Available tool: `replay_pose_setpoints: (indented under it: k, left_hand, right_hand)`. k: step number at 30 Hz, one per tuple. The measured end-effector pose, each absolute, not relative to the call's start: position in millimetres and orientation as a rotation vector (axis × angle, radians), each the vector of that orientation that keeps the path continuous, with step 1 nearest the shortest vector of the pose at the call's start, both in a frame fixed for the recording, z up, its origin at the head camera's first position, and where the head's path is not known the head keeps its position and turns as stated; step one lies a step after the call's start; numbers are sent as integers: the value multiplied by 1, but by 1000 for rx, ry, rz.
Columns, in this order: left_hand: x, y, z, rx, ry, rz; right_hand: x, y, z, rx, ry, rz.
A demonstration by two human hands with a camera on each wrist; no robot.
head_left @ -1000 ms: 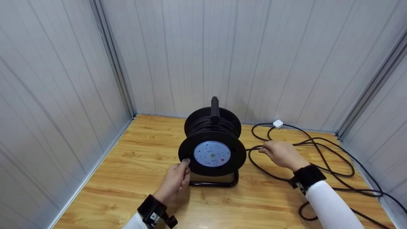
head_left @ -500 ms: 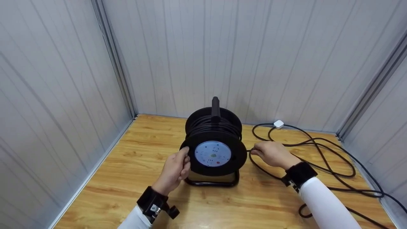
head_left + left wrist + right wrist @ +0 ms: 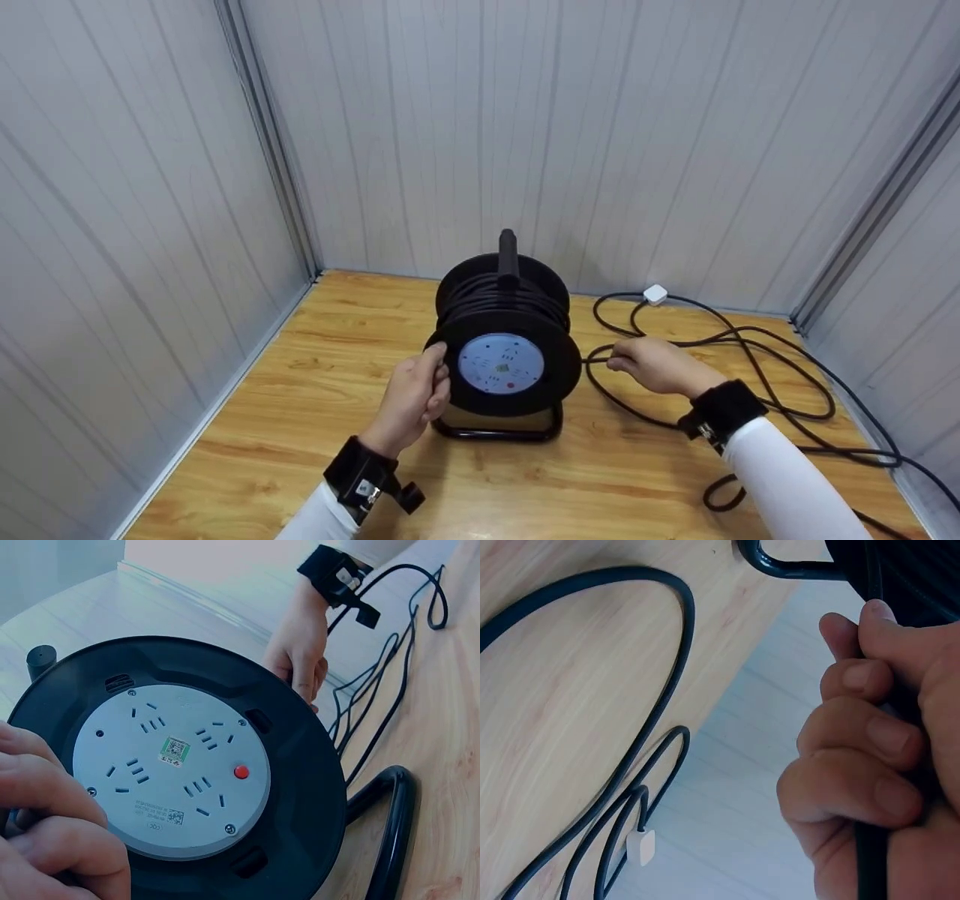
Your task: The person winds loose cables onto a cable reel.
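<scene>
A black cable reel (image 3: 517,324) stands on its tubular frame (image 3: 499,434), its round pale socket panel (image 3: 169,795) facing me. My left hand (image 3: 407,401) has its fingers curled at the left edge of the reel's front disc; in the left wrist view a dark bit shows between them, and whatever part they grip is mostly hidden. To the right of the reel, my right hand (image 3: 660,366) grips the black cable (image 3: 871,862) that runs from the drum. Its fingers wrap round the cable, with the thumb lying along it toward the reel.
Loose loops of cable (image 3: 750,360) spread over the right side of the wooden table (image 3: 300,420). A white plug (image 3: 655,294) lies near the back wall (image 3: 420,150). The reel's carrying handle (image 3: 508,259) rises above the drum.
The reel's disc has turned clockwise, its red button shifting left along the bottom, and my left hand has risen with it. My right hand moved toward the reel, then back right along the cable.
</scene>
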State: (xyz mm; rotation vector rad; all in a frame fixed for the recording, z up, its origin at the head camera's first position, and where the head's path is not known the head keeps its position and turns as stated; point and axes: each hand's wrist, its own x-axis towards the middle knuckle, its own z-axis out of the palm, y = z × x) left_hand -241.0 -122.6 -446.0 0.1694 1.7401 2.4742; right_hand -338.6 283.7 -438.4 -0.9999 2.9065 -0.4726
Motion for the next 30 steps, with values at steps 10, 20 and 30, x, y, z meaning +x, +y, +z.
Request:
replay_pose_setpoints:
  k: [10, 20, 30]
  left_hand:
    - [-243, -121, -439, 210, 1823, 2451]
    - [-246, -110, -411, 362, 2023, 2302]
    - [-250, -95, -397, 480, 2016, 2254]
  right_hand:
    - [-338, 279, -437, -993, 2896, -475]
    - [-343, 253, -443, -1190, 2918, -418]
    - [-348, 234, -448, -1181, 2911, -373]
